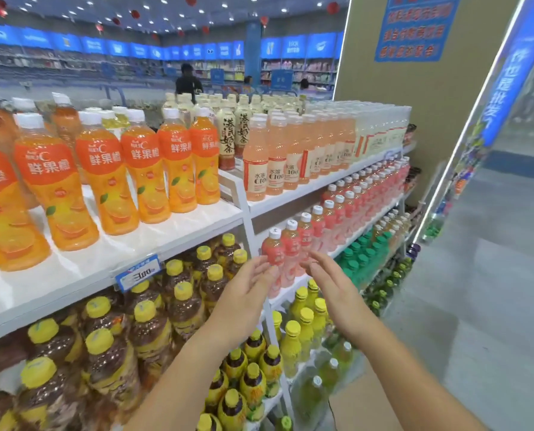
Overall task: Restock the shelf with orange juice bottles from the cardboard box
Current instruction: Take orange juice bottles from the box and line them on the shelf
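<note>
waisted plastic orange juice bottles [104,172], white caps, orange wrap labels: all upright, single front row along white top shelf board [166,237], set back from its front edge, last bottle at the board's right end

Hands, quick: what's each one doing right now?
Left hand: open, fingers straight, holding nothing.
Right hand: open, fingers straight, holding nothing.

Glossy plastic orange juice bottles [105,169]; smooth white shelf [153,241], probably painted metal.
</note>
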Motion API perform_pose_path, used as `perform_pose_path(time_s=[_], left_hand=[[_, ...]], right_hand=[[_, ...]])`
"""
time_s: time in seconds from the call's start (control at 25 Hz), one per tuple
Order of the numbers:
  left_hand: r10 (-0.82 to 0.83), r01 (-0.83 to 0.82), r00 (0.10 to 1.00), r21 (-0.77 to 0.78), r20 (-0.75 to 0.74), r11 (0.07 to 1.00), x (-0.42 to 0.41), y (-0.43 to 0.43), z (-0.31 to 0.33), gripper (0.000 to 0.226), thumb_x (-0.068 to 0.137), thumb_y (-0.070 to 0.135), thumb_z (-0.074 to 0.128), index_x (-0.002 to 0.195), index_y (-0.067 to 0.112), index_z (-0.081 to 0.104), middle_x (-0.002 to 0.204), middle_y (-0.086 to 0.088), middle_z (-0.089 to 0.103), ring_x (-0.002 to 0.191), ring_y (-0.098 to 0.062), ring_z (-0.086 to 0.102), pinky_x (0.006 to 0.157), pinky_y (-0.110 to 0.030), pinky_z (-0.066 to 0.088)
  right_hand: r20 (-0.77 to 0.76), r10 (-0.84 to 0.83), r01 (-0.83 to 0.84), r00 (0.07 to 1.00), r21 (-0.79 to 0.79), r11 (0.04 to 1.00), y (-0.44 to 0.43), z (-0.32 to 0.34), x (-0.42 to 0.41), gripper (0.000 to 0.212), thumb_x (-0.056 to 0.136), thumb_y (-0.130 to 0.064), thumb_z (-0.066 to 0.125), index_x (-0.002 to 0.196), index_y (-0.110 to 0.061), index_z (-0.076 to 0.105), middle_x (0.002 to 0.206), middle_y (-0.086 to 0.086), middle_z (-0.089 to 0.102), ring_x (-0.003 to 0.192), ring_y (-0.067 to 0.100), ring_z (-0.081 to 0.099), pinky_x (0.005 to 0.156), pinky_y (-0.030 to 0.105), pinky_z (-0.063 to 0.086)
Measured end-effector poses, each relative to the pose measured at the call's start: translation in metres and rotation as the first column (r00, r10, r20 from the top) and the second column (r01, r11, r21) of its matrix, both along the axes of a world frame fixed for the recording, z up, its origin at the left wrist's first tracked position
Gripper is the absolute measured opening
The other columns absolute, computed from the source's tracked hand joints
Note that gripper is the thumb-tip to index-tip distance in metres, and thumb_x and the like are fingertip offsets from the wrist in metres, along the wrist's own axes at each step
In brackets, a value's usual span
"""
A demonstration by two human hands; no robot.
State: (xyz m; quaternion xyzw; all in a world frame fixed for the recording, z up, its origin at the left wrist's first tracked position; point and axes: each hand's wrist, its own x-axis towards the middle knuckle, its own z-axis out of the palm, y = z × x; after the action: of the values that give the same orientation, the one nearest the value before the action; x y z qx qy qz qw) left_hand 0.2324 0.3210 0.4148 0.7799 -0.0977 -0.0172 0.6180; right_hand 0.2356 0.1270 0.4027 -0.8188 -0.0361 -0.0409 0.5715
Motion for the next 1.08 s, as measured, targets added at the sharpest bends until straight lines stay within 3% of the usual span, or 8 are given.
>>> perform_pose_path(time_s=[0.16, 0.28, 0.36, 0.48, 0.64, 0.8, 1.0, 1.08], left_hand=[[-0.173, 0.172, 0.983, -0.027, -0.062, 0.985, -0.021, -0.057, -0.031, 0.064, 0.094, 0.056, 0.051, 0.151, 0.027, 0.043, 0.147, 0.015, 0.049, 0.131, 0.001, 0.046, 0.1, -0.013, 0.037], [-0.26, 0.258, 0.958, -0.026, -0.12, 0.966, -0.035, -0.099, -0.051, 0.079, 0.084, 0.074, 0.055, 0.15, 0.032, 0.043, 0.148, 0.018, 0.048, 0.136, 0.0, 0.045, 0.116, -0.033, 0.035], [-0.287, 0.29, 0.946, -0.005, -0.153, 0.957, -0.045, -0.129, -0.063, 0.068, 0.091, 0.063, 0.056, 0.149, 0.029, 0.044, 0.145, 0.018, 0.049, 0.133, 0.0, 0.046, 0.115, -0.03, 0.034], [-0.328, 0.337, 0.927, 0.024, -0.183, 0.941, -0.066, -0.184, -0.08, 0.051, 0.101, 0.036, 0.055, 0.147, 0.019, 0.044, 0.143, 0.009, 0.05, 0.126, -0.002, 0.047, 0.104, -0.018, 0.035], [-0.374, 0.407, 0.888, 0.077, -0.269, 0.91, -0.094, -0.258, -0.123, 0.048, 0.101, 0.03, 0.056, 0.145, 0.013, 0.049, 0.144, 0.002, 0.054, 0.124, -0.002, 0.05, 0.091, -0.003, 0.038], [-0.425, 0.505, 0.823, 0.14, -0.377, 0.852, -0.124, -0.316, -0.168, 0.05, 0.101, 0.034, 0.055, 0.146, 0.013, 0.047, 0.142, 0.004, 0.053, 0.124, -0.002, 0.047, 0.099, -0.016, 0.033], [-0.489, 0.667, 0.68, 0.185, -0.546, 0.721, -0.147, -0.357, -0.229, 0.047, 0.101, 0.032, 0.058, 0.143, 0.013, 0.051, 0.139, 0.002, 0.057, 0.123, -0.006, 0.052, 0.098, -0.018, 0.035], [-0.505, 0.729, 0.624, 0.209, -0.596, 0.652, -0.146, -0.367, -0.258, 0.047, 0.1, 0.035, 0.058, 0.143, 0.016, 0.052, 0.142, 0.001, 0.057, 0.123, -0.006, 0.053, 0.099, -0.019, 0.035]], right_hand=[[-0.068, -0.15, 0.152, 0.986, 0.027, 0.988, -0.064, -0.025, -0.053, 0.056, 0.096, -0.063, 0.044, 0.145, -0.037, 0.043, 0.145, -0.015, 0.053, 0.136, 0.005, 0.046, 0.112, 0.032, 0.035], [-0.09, -0.265, 0.271, 0.96, 0.064, 0.961, -0.114, -0.053, -0.089, 0.07, 0.081, -0.077, 0.047, 0.139, -0.038, 0.049, 0.142, -0.01, 0.057, 0.134, 0.008, 0.05, 0.118, 0.041, 0.034], [-0.13, -0.327, 0.338, 0.936, 0.076, 0.938, -0.146, -0.074, -0.116, 0.062, 0.08, -0.075, 0.049, 0.133, -0.042, 0.051, 0.14, -0.008, 0.059, 0.133, 0.008, 0.052, 0.118, 0.041, 0.034], [-0.203, -0.4, 0.421, 0.894, 0.073, 0.904, -0.196, -0.1, -0.162, 0.043, 0.1, -0.044, 0.051, 0.14, -0.029, 0.05, 0.143, -0.004, 0.056, 0.135, 0.008, 0.048, 0.112, 0.021, 0.033], [-0.299, -0.479, 0.51, 0.825, 0.03, 0.86, -0.262, -0.142, -0.221, 0.04, 0.104, -0.027, 0.049, 0.143, -0.018, 0.048, 0.136, -0.008, 0.052, 0.123, 0.002, 0.046, 0.081, -0.008, 0.032], [-0.388, -0.55, 0.6, 0.74, 0.009, 0.8, -0.305, -0.183, -0.276, 0.041, 0.103, -0.033, 0.05, 0.143, -0.024, 0.045, 0.132, -0.009, 0.055, 0.118, 0.003, 0.049, 0.093, 0.01, 0.034], [-0.553, -0.609, 0.703, 0.569, -0.057, 0.709, -0.321, -0.245, -0.338, 0.047, 0.096, -0.056, 0.049, 0.138, -0.033, 0.051, 0.133, -0.012, 0.059, 0.12, 0.006, 0.055, 0.103, 0.026, 0.04], [-0.624, -0.612, 0.759, 0.487, -0.045, 0.65, -0.316, -0.269, -0.354, 0.048, 0.098, -0.051, 0.05, 0.141, -0.028, 0.049, 0.135, -0.01, 0.057, 0.12, 0.006, 0.054, 0.101, 0.025, 0.039]])
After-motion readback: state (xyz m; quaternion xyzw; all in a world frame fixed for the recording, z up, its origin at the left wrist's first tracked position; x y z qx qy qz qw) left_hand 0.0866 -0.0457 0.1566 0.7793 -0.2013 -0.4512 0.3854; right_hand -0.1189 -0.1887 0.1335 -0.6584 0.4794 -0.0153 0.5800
